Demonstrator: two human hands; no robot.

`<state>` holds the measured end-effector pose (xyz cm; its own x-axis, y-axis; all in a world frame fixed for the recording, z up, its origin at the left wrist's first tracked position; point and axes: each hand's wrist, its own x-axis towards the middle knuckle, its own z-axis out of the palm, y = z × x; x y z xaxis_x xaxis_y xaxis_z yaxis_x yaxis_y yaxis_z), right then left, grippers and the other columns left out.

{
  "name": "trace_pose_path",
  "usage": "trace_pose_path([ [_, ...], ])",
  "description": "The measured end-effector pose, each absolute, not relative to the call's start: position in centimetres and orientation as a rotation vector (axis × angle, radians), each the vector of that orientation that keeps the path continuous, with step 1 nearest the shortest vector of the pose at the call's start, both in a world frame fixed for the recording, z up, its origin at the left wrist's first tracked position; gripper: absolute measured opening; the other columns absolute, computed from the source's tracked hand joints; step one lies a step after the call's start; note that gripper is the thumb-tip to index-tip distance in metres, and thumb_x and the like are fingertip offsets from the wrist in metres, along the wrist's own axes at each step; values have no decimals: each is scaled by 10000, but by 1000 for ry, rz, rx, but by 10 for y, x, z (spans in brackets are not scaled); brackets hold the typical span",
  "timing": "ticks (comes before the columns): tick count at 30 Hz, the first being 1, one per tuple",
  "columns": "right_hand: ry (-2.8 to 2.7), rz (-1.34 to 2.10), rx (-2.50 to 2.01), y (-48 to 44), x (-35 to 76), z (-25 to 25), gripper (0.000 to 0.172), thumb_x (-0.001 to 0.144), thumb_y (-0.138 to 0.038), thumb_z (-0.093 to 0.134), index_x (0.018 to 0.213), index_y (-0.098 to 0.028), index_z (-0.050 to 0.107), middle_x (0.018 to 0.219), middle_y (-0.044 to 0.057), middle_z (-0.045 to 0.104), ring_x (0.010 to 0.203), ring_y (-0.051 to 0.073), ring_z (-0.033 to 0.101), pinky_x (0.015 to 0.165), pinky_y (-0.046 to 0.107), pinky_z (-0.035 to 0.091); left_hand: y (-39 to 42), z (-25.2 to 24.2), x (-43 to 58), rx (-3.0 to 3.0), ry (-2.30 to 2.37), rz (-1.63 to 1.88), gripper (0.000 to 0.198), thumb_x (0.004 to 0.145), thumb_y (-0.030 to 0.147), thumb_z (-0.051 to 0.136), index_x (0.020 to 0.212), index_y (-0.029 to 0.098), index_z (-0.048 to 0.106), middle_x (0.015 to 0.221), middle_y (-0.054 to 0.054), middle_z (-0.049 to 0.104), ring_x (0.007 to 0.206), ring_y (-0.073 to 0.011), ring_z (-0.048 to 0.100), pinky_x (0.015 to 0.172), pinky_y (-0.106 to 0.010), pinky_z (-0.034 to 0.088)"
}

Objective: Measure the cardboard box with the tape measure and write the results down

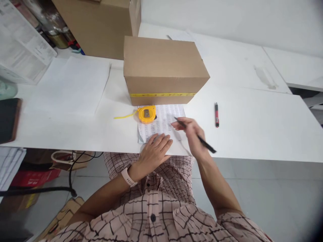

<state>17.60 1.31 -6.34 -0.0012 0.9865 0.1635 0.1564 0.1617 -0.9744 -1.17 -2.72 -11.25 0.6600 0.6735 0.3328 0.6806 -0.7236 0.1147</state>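
pen (207, 146) pinched in right hand (190, 132), writing on sheet (161, 127)
left hand (156, 149) open, flat, steadying it; keep sheet still.

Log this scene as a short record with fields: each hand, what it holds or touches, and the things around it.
left hand: open, flat on the printed sheet, holding nothing
right hand: holds a black pen, tip on the sheet
tape measure: yellow, lying on the sheet's far left corner
cardboard box: closed, just behind the sheet, a yellow band along its front face
marker: red and black, alone on the white table, right of the hands
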Motion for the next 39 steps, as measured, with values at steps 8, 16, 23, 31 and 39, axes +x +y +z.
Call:
trace_pose_path([
  [8,-1275,1046,-1346,23,159,-92,291,863,-452,712,737,-214,604,671,-24,590,621,115,518,599,283,452,-27,-106,-10,-2852,-1206,-598,463,1003,415,543,1354,113,545,1390,-136,616,1310,-271,521,1148,-462,349],
  [16,-1385,1019,-1371,20,173,-98,209,889,-349,662,774,-230,534,646,-46,501,573,104,451,532,275,376,-27,-105,-10,-2841,-1207,-639,441,1004,407,543,1317,96,561,1411,-139,603,1307,-279,523,1130,-466,361],
  [23,-1476,937,-1430,18,170,-97,213,885,-289,617,738,-234,474,595,-63,449,528,96,419,497,260,341,-27,-106,-9,-2821,-1220,-663,450,1010,422,525,1312,91,566,1380,-138,622,1284,-279,535,1124,-461,366],
  [31,-1503,933,-1443,18,171,-103,225,903,-324,615,748,-233,479,598,-64,466,530,98,428,501,256,348,-26,-105,-9,-2819,-1209,-660,458,1026,428,482,1329,93,559,1381,-142,621,1291,-273,525,1129,-458,369],
  [39,-1535,904,-1455,17,170,-103,214,907,-314,612,757,-234,481,593,-67,467,527,98,429,514,261,360,-27,-106,-9,-2824,-1213,-646,469,1017,423,503,1351,97,550,1390,-145,614,1297,-280,527,1133,-465,372],
])
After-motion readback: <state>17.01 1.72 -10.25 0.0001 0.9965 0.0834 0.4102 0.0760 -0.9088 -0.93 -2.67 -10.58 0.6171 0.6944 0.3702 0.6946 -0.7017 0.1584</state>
